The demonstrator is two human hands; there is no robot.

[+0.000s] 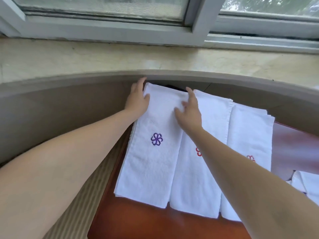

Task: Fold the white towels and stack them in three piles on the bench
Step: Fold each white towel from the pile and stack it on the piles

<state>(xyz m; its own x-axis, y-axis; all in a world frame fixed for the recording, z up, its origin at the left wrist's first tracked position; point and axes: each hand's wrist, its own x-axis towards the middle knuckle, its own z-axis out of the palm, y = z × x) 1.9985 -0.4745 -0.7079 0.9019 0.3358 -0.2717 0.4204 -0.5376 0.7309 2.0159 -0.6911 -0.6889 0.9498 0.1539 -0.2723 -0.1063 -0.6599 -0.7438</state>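
We rest our flat, open left hand (138, 99) and right hand (189, 112) at twelve o'clock on the folded white purple-flowered towel (151, 152), leftmost on the glossy reddish-brown wooden bench (138, 221).

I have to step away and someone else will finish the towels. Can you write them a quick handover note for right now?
Left hand: open, flat on the far left corner of the left pile, the one with the purple logo.
Right hand: open, fingers spread on that pile's far right edge, beside the middle pile.
Three folded piles lie side by side on the red-brown bench; the right pile is untouched.
Done: three piles started, top towel being squared.
Left: more white towels lie at the right edge, apparently not yet stacked.
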